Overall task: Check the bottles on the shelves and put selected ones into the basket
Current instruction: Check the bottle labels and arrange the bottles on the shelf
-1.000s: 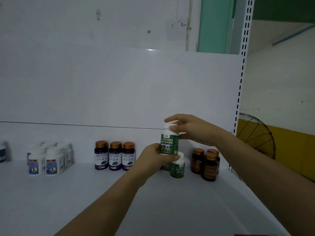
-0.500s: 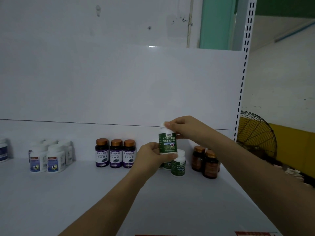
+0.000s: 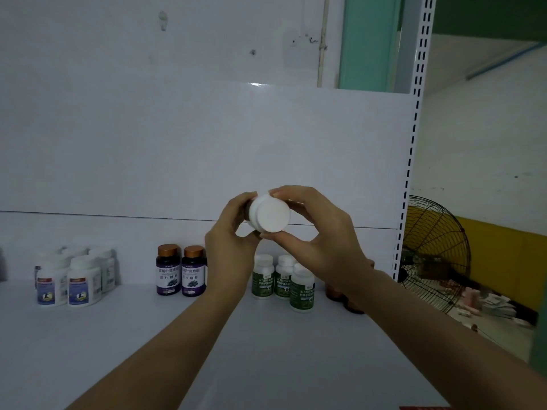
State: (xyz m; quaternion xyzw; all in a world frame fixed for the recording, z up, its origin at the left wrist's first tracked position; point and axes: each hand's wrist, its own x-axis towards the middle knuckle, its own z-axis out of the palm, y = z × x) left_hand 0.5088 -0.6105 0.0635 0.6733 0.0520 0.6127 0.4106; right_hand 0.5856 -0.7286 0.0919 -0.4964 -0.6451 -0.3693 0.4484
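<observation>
Both hands hold a white bottle (image 3: pixel 269 216) in the air above the shelf, tipped so its round white end faces me. My left hand (image 3: pixel 233 244) wraps the bottle's far part from the left. My right hand (image 3: pixel 319 229) pinches the white end between thumb and fingers. Below them, three green-labelled white bottles (image 3: pixel 282 281) stand on the white shelf (image 3: pixel 118 344). Two purple-labelled bottles with copper caps (image 3: pixel 181 270) stand just left of my left wrist. The basket is out of sight.
Several white bottles with blue labels (image 3: pixel 71 281) stand at the shelf's left. Brown bottles (image 3: pixel 352 304) are mostly hidden behind my right wrist. A perforated shelf upright (image 3: pixel 410 173) bounds the right side, with a black floor fan (image 3: pixel 435 253) beyond it.
The green-labelled bottle has been lifted higher and tipped over, so its white end now faces me instead of its label. Both hands rose with it.
</observation>
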